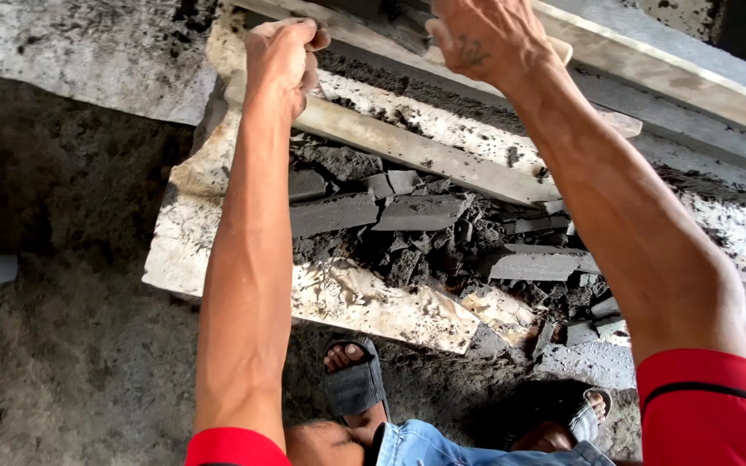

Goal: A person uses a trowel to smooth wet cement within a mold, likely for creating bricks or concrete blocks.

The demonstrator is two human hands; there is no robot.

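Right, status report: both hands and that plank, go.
Left hand in a closed grip on the wooden plank. Right hand on a board end higher up, grip unclear. Broken dark slabs piled under the plank.

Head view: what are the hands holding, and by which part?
Left hand grips the near end of a long wooden plank. Right hand rests on another plank's end; its grip is unclear.

A long pale wooden plank, mortar-stained, is lying tilted, running from ten o'clock toward four o'clock.
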